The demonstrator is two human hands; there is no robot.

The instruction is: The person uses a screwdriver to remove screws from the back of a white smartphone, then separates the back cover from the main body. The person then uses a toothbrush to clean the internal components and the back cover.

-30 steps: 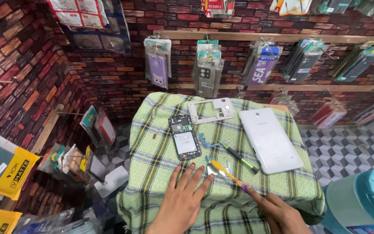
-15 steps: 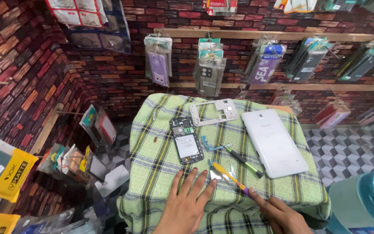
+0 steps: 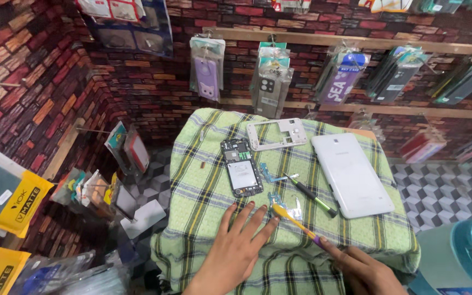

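left hand (image 3: pixel 235 252) lies flat, palm down, on the green plaid cloth (image 3: pixel 203 186) covering the counter, fingers (image 3: pixel 247 216) spread apart and empty; the fingertips stop just short of the opened phone. right hand (image 3: pixel 359 267) is at the lower right edge of the counter, fingers closed together around the purple end of a yellow-handled tool (image 3: pixel 296 221). the tool slants up and left, its yellow tip lying just beside the left hand's outer fingers and over a small blue flex part (image 3: pixel 275 199) on the cloth.

opened phone (image 3: pixel 241 167), back cover off, lies face down near the centre of the counter, battery and board exposed. just right of it rests a second small blue flex part (image 3: pixel 269 175). a green and black screwdriver (image 3: pixel 313 195) lies diagonally between the phone and a white tablet (image 3: pixel 350 173), which lies back side up on the right of the counter. a white phone frame (image 3: pixel 277 133) lies at the far edge, beyond the phone.

beyond the counter, packaged phone cases (image 3: pixel 271 82) hang on rails against a brick-patterned wall (image 3: pixel 154 93). more packaged stock hangs at lower left.
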